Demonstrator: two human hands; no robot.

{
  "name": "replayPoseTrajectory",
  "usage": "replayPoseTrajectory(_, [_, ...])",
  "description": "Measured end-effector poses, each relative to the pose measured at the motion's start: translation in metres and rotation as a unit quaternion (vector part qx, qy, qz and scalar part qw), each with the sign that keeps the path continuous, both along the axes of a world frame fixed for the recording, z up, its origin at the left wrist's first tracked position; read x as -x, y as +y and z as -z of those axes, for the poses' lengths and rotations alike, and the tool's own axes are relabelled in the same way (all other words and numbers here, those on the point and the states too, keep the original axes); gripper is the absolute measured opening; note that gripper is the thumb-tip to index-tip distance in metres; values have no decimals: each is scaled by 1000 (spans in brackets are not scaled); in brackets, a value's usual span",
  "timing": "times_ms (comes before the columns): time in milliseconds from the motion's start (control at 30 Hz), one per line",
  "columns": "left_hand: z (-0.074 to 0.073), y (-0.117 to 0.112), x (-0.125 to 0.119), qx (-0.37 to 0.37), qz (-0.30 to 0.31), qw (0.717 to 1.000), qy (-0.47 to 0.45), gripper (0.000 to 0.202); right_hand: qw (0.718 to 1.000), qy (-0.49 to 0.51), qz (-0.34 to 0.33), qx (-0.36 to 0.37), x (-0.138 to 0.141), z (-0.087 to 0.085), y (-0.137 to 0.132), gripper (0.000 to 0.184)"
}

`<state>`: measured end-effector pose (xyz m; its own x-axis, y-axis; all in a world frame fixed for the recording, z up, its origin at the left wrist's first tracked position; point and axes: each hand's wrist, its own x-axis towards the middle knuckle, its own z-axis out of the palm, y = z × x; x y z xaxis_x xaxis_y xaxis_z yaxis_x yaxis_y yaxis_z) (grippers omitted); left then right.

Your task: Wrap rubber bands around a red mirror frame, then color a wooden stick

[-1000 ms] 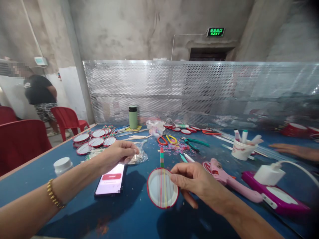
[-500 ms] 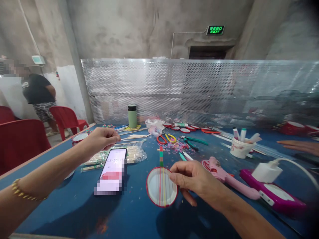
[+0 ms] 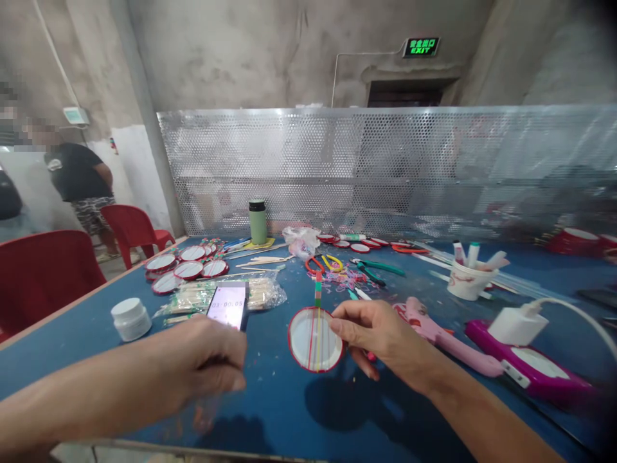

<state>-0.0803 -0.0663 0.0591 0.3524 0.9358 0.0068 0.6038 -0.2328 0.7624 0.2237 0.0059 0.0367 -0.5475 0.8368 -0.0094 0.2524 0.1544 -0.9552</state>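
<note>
My right hand pinches a small toy banjo at its edge. The banjo has a round white face, a red rim, red and yellow strings and a short striped neck pointing away from me. Its face is tilted up toward me above the table. My left hand is in front of the phone, covering its lower part. The fingers of that hand are curled down, slightly blurred; anything between them is hidden. A timer reading shows on the phone screen.
Finished-looking red-rimmed discs are piled at left, near a white jar and bagged sticks. Pliers and loose rubber bands lie behind the banjo. At right are a pink glue gun, a pen cup and a purple power strip.
My left hand has come back from beyond the phone toward me, now covering the phone's lower part and uncovering the discs and jar. My right hand still holds the banjo, slightly higher in view.
</note>
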Motion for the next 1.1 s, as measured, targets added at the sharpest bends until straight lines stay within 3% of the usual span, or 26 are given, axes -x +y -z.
replayPoseTrajectory(67, [-14,17,-4,-37,19,998,53,23,1000,-3,1,-3,0,0,1,41])
replayPoseTrajectory(200, [-47,59,-6,-136,-72,987,39,25,1000,-4,0,-1,1,1,-1,39])
replayPoseTrajectory(333, [-65,105,-7,-152,-98,983,39,24,999,16,-41,30,3,3,-5,40])
replayPoseTrajectory(500, [-67,162,-15,-216,-99,970,43,24,996,27,-67,57,4,6,-8,46])
replayPoseTrajectory(667, [-60,205,-19,-213,-84,973,35,24,994,25,-81,63,2,7,-10,52])
replayPoseTrajectory(867, [-59,235,-36,-189,-92,977,28,28,995,22,-88,38,1,2,-13,47])
replayPoseTrajectory(1067, [-62,259,-51,-244,-126,958,77,13,993,51,-77,70,2,-2,-17,43])
replayPoseTrajectory(1100, [-62,262,-52,-262,-136,952,80,19,994,47,-75,71,2,-3,-18,44])
